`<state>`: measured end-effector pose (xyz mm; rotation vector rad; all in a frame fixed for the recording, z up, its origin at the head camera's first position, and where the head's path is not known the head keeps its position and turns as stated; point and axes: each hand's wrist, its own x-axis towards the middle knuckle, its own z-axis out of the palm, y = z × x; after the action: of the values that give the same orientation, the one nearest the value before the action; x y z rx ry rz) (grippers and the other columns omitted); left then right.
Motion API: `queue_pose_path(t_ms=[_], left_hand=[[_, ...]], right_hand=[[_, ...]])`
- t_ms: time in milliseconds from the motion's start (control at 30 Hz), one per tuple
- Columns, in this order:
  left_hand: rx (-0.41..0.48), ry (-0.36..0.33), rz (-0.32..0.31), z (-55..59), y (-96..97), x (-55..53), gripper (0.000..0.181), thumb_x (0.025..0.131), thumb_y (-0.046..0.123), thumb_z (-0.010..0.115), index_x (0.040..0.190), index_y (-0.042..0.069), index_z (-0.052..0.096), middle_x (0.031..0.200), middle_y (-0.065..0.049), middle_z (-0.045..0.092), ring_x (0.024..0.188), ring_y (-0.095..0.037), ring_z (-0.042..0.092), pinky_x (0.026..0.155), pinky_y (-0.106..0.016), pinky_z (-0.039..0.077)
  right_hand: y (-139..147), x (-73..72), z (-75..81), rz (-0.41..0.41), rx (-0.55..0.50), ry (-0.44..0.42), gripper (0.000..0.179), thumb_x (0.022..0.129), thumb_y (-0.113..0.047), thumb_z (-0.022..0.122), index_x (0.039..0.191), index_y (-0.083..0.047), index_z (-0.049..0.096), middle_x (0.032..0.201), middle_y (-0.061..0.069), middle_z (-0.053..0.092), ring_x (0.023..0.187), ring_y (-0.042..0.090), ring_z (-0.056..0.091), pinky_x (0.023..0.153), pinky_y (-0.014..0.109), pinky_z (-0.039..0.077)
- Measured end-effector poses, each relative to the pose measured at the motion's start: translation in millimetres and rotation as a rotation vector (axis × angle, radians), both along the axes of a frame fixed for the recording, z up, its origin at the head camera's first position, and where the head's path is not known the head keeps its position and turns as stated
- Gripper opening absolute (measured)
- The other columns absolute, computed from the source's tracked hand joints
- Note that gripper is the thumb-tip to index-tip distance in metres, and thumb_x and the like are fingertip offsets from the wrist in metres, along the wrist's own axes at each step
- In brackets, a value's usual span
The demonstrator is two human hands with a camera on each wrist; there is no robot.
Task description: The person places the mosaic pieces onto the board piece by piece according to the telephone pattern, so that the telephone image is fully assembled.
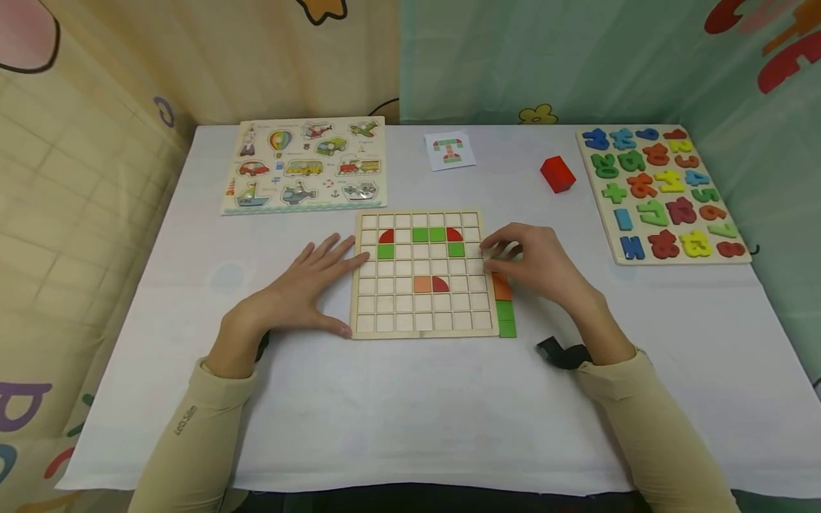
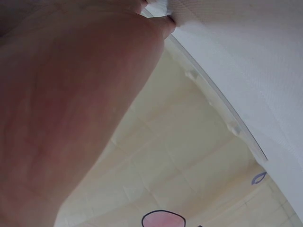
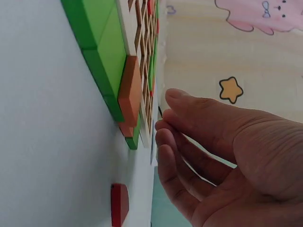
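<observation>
A wooden grid board (image 1: 394,303) lies flat on the white table, with green squares, red quarter-circles and one orange square in some cells. My left hand (image 1: 308,285) rests with spread fingers at the board's left edge, thumb near its lower left corner. At the right edge is my right hand (image 1: 535,260), its fingers bent and thumb apart from the index finger; I see nothing between them. Below that hand, orange pieces (image 1: 502,288) and green pieces (image 1: 505,311) lie along the board's side. The right wrist view shows these green pieces (image 3: 102,52) close up.
Behind the board lies a pattern card (image 1: 450,150) with a coloured figure. A vehicle puzzle (image 1: 308,167) lies at the back left, a number puzzle (image 1: 667,196) at the right. Between the card and number puzzle sits a red block (image 1: 558,174). Curtains hang behind the table.
</observation>
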<state>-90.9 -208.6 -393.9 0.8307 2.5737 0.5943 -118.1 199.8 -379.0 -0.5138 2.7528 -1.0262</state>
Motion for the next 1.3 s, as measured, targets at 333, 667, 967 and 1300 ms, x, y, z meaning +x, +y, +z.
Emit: queue_pose_path(t_ms=[333, 667, 967, 1300], left_hand=[[-0.027, -0.015, 0.006, -1.7, -0.3, 0.4, 0.127, 0.07, 0.063, 0.092, 0.17, 0.029, 0.021, 0.18, -0.002, 0.001, 0.165, -0.031, -0.008, 0.131, -0.061, -0.002], [-0.001, 0.008, -0.002, -1.0, -1.8, 1.1, 0.125, 0.072, 0.061, 0.092, 0.17, 0.027, 0.022, 0.179, -0.005, 0.004, 0.165, -0.034, -0.005, 0.13, -0.064, 0.0], [0.013, 0.004, 0.009, -2.2, -2.4, 4.3, 0.125, 0.071, 0.061, 0.092, 0.17, 0.027, 0.024, 0.179, -0.006, 0.005, 0.165, -0.035, -0.004, 0.13, -0.064, 0.0], [0.001, 0.013, -0.003, -1.4, -2.1, 1.3, 0.125, 0.071, 0.061, 0.092, 0.17, 0.026, 0.023, 0.179, -0.006, 0.005, 0.165, -0.035, -0.004, 0.13, -0.064, 0.0]], right_hand=[[15, -2.7, 3.3, -0.022, 0.11, -0.111, 0.029, 0.089, -0.009, 0.084, 0.116, -0.002, 0.077, 0.107, 0.015, 0.069, 0.1, 0.03, 0.06, 0.085, 0.041, 0.056], [13, -4.8, 1.9, -0.014, 0.091, -0.125, 0.023, 0.09, -0.008, 0.084, 0.108, -0.004, 0.07, 0.098, 0.012, 0.067, 0.093, 0.027, 0.06, 0.08, 0.037, 0.055], [15, -8.3, 9.5, 0.029, 0.072, -0.126, 0.015, 0.095, -0.012, 0.079, 0.107, -0.007, 0.072, 0.099, 0.012, 0.072, 0.084, 0.025, 0.064, 0.065, 0.03, 0.058], [-14, -26.6, 11.4, -0.01, 0.011, -0.011, 0.013, 0.099, -0.011, 0.074, 0.11, -0.005, 0.073, 0.103, 0.012, 0.075, 0.096, 0.027, 0.067, 0.092, 0.046, 0.06]])
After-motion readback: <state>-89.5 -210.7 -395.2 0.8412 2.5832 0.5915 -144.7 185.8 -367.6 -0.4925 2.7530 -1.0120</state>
